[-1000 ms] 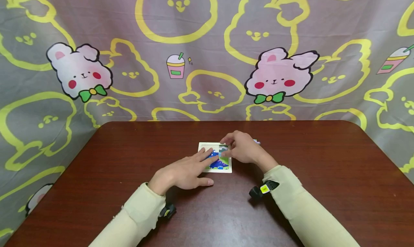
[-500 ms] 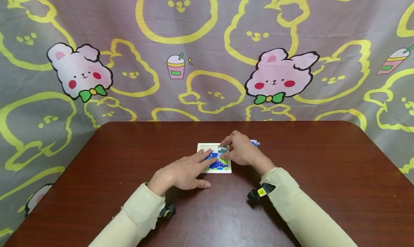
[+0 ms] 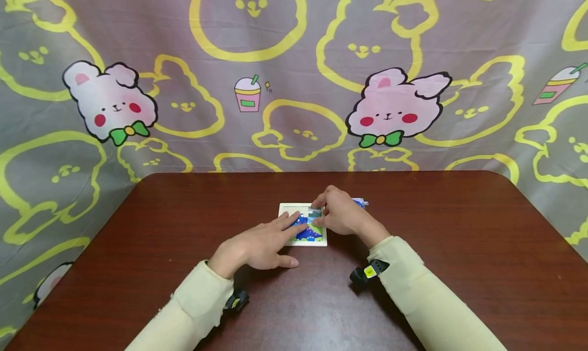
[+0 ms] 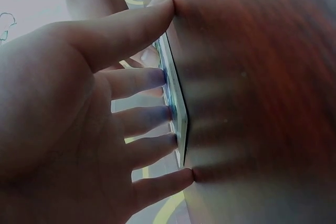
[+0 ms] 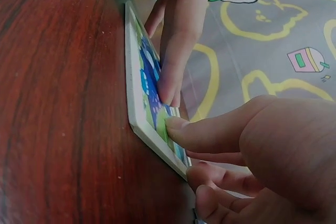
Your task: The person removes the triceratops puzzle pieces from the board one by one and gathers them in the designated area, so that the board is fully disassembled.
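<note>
A small jigsaw puzzle in a white tray (image 3: pixel 303 244) lies flat on the table, its picture showing a blue dinosaur on green. Spread over its left part is my left hand (image 3: pixel 262 244), fingers straight and fingertips resting on the puzzle; the thumb lies off the tray's near edge. At the tray's upper right corner, my right hand (image 3: pixel 342 210) curls thumb and index finger about a greyish-blue corner puzzle piece (image 3: pixel 315 212). In the right wrist view its thumb (image 5: pixel 178 127) touches the picture. Bare white tray base shows at the upper left. The left fingers hide part of the picture.
Beyond the right hand lies a loose blue-and-white puzzle piece (image 3: pixel 361 202), partly hidden by that hand. The dark wooden table (image 3: pixel 184 203) ends at a patterned cloth (image 3: pixel 294 85) behind it. Each wrist wears a small black camera.
My right hand has shifted slightly left and nearer, uncovering more of the loose piece behind it. The tray has slid very slightly left. My left hand stays almost still.
</note>
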Demonstrator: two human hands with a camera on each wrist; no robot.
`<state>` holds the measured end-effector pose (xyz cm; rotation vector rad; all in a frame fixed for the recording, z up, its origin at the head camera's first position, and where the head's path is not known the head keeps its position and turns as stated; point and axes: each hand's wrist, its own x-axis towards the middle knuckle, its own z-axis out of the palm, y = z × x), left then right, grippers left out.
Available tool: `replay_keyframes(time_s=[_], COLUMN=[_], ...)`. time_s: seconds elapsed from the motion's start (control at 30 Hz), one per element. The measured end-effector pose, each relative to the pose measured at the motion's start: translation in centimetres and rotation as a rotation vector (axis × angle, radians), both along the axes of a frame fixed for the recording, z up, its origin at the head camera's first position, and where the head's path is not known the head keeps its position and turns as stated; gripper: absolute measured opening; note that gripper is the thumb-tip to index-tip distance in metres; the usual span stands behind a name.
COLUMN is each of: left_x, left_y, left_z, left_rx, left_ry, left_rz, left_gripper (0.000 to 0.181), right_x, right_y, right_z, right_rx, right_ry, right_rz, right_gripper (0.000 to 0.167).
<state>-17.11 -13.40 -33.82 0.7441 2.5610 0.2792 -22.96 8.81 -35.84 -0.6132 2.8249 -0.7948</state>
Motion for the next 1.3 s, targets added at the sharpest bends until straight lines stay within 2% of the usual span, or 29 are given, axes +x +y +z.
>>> replay_keyframes(time_s=[0.47,0.67,1.03,1.1,1.2,1.3], left_x=[-0.1,-0.1,0.0,0.0,0.0,0.0], left_y=[0.1,0.1,0.2,0.2,0.2,0.2], left_z=[-0.2,-0.2,-0.2,-0.2,-0.2,-0.2], left_rx=[-0.014,-0.016,-0.006,-0.005,-0.008,-0.015], left_ry=[0.020,0.023,0.019,0.018,0.016,0.018], left_rz=[-0.013,-0.013,-0.014,-0.011,-0.005,0.004], left_gripper=[0.081,0.081,0.081,0.081,0.081,0.081], right_x=[0.1,0.2,0.5,0.5,0.5,0.5], right_y=[0.0,-0.1,-0.8,-0.9,-0.9,-0.8], right_z=[0.2,0.0,-0.2,-0.3,-0.5,-0.7], right_rx=[0.016,0.040,0.096,0.097,0.065,0.028], right_ry=[0.014,0.048,0.058,0.062,0.053,0.060], right_rz=[0.054,0.069,0.031,0.025,0.021,0.036], right_gripper=[0.033,0.032,0.033,0.028,0.007,0.015])
